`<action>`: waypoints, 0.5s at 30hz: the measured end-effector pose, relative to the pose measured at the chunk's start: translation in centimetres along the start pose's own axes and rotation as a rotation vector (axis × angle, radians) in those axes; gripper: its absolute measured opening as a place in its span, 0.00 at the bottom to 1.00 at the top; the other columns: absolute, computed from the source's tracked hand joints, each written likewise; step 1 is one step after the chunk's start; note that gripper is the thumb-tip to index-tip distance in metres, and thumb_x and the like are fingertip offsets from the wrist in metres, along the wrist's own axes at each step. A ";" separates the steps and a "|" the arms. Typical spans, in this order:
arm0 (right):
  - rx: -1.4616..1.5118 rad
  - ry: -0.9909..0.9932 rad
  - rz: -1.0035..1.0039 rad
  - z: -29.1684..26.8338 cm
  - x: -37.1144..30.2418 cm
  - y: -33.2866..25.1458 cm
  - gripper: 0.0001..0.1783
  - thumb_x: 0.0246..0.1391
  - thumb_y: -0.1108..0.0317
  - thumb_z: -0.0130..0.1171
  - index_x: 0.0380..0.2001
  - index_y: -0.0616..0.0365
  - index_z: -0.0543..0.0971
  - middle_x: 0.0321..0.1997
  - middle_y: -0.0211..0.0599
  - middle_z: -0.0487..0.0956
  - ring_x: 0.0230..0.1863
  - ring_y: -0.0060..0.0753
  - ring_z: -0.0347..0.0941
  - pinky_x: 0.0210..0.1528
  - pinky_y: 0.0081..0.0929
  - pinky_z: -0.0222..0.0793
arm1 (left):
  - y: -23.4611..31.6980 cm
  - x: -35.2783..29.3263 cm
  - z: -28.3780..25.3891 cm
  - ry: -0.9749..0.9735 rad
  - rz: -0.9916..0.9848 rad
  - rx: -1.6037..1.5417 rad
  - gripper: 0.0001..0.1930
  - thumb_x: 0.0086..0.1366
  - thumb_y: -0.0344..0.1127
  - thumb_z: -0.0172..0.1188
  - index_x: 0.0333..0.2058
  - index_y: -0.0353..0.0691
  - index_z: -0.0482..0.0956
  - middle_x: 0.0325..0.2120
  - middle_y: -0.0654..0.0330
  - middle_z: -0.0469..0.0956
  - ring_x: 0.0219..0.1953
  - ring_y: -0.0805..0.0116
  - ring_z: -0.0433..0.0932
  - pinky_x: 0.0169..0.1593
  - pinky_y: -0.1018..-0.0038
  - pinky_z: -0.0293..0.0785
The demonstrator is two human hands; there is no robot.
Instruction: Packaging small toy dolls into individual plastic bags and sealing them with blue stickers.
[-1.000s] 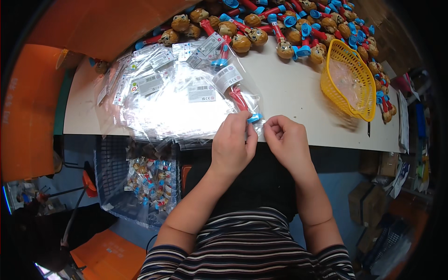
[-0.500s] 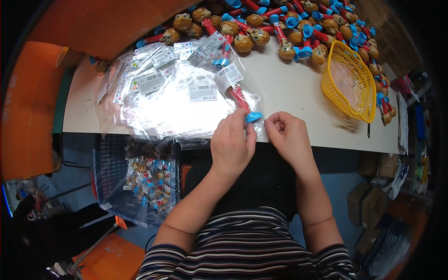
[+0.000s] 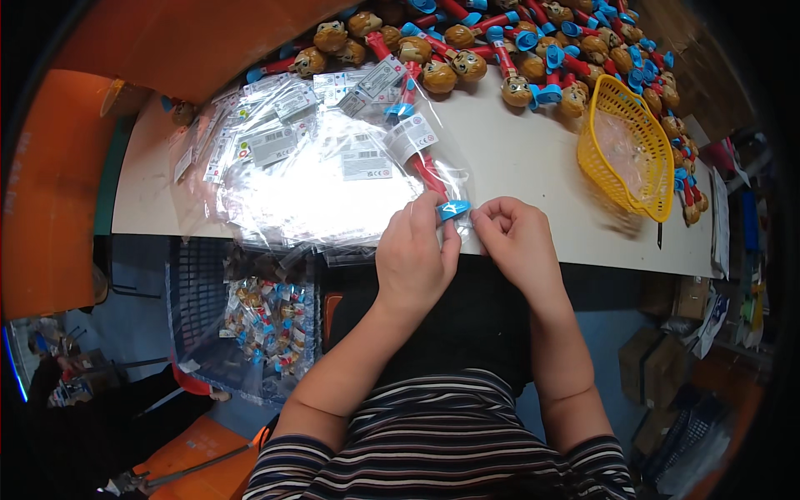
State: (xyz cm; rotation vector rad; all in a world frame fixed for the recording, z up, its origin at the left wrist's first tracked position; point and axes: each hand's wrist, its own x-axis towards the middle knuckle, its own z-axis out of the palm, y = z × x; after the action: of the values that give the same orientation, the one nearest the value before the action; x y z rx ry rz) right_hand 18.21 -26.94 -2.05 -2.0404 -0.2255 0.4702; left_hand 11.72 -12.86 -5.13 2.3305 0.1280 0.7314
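Observation:
A candy dispenser with a red stem and a blue foot (image 3: 452,210) lies mostly inside a clear plastic bag (image 3: 454,167). My left hand (image 3: 417,254) is closed on it near the foot, fingers bent around the near end. The dispenser's far end is hidden under a white printed label. Just to the right, my right hand (image 3: 518,246) pinches with thumb and forefinger at the bag's clear edge; its other fingers are curled in. More flat clear bags with printed labels (image 3: 367,164) lie in a shiny stack under and left of my left hand.
Many loose dispensers with brown-haired heads (image 3: 514,90) are heaped along the table's back. A yellow basket (image 3: 589,154) stands at right with clear plastic inside. Below the table, a blue crate (image 3: 196,317) holds bagged dispensers. Another person's dark-clothed limb (image 3: 158,408) shows at lower left.
The blue foot has turned slightly in my left fingers, and a white mark now shows on it. My hands have hardly moved. At lower left, the other person has shifted.

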 end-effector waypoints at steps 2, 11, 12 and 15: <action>-0.007 0.005 -0.028 0.1 0.1 0.0 0.09 0.58 0.69 0.59 0.32 0.66 0.78 0.16 0.23 0.73 0.18 0.10 0.66 0.21 0.13 0.57 | 0.0 0.0 0.0 0.001 0.003 -0.001 0.18 0.53 0.25 0.64 0.44 0.36 0.72 0.27 0.56 0.75 0.30 0.60 0.77 0.35 0.67 0.74; 0.128 -0.003 -0.028 -3.5 -0.3 -0.9 0.05 0.56 0.73 0.58 0.27 0.60 0.74 0.18 0.20 0.71 0.19 0.10 0.65 0.22 0.12 0.59 | -0.2 1.1 -2.2 0.067 0.073 0.022 0.14 0.51 0.22 0.63 0.38 0.36 0.74 0.25 0.56 0.75 0.29 0.58 0.76 0.34 0.65 0.73; 0.084 -0.020 -0.041 -3.9 -0.5 -1.0 0.05 0.55 0.73 0.58 0.27 0.60 0.73 0.18 0.19 0.70 0.19 0.09 0.65 0.22 0.11 0.59 | 0.1 1.4 -2.7 0.065 0.131 0.033 0.13 0.49 0.22 0.62 0.36 0.36 0.75 0.25 0.55 0.74 0.29 0.57 0.75 0.33 0.65 0.72; -0.103 0.038 -0.073 -3.6 -1.7 -1.4 0.04 0.53 0.73 0.59 0.30 0.61 0.74 0.19 0.23 0.72 0.23 0.14 0.68 0.26 0.15 0.63 | 1.1 1.8 -3.7 -0.047 0.259 -0.032 0.12 0.47 0.21 0.62 0.33 0.36 0.76 0.25 0.55 0.74 0.28 0.55 0.74 0.33 0.65 0.72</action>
State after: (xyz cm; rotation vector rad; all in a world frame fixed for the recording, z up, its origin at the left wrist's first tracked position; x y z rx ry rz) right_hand 18.17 -29.71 1.09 -2.1320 -0.3059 0.3805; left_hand 11.11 -11.04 -1.36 2.3563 -0.2087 0.7965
